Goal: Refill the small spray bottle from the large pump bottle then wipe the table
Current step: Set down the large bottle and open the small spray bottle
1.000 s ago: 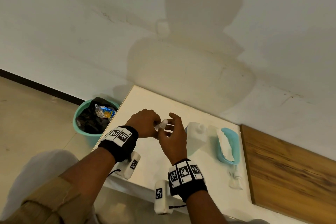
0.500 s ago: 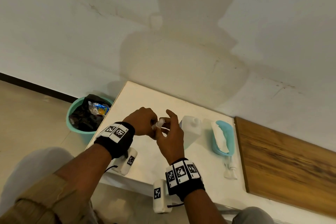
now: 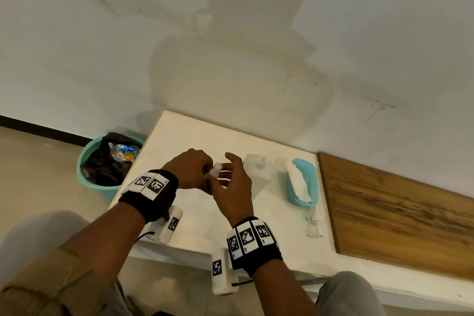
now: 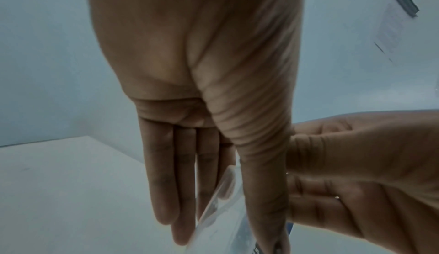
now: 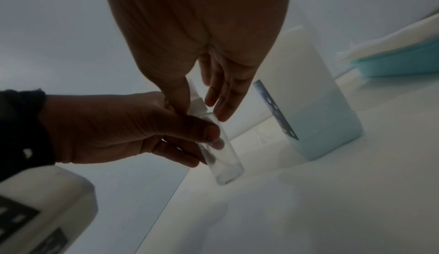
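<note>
The small spray bottle (image 5: 222,151), held by the left hand (image 3: 191,172) above the desk's (image 3: 195,223) left end, has its cap pinched by the right hand's (image 3: 232,187) fingers (image 5: 223,96); opening seems underway, and unscrewing needs steady counter-grip.

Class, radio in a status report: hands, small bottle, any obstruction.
Left hand grips small spray bottle. Right hand pinching its cap. Large bottle stands close behind, pump lying aside.

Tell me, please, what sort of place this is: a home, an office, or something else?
Probably a plain indoor room used as a simple work corner; home or office cannot be told. A small white table stands against a bare, scuffed white wall, and a green waste bin with a black liner sits on the tiled floor beside it.
</note>
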